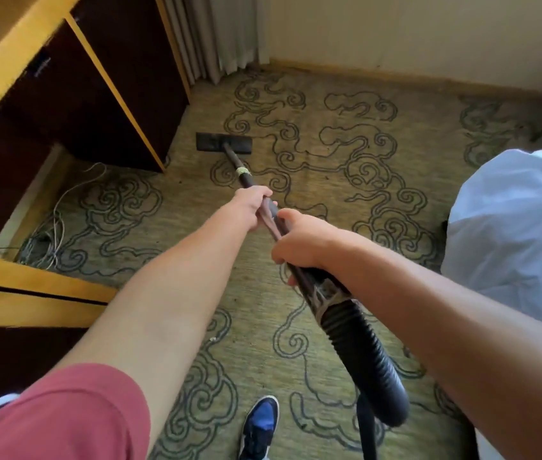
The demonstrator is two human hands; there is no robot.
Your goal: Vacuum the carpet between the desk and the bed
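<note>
The dark vacuum wand (244, 175) slants away from me to its flat black floor head (223, 142), which lies on the green swirl-patterned carpet (329, 180) close to the desk's far corner. My left hand (253, 204) grips the wand farther out. My right hand (299, 239) grips it nearer me, just above the ribbed black hose (362, 353) that curves down past my right arm. The desk (73, 91), dark wood with yellow edging, stands on the left. The bed (522, 234) with white bedding fills the right.
Loose white cables (54, 227) lie on the carpet under the desk opening. Curtains (216, 34) hang at the far corner beside a pale wall with a baseboard (396, 78). My blue and black shoe (259, 426) stands on the carpet below the hose.
</note>
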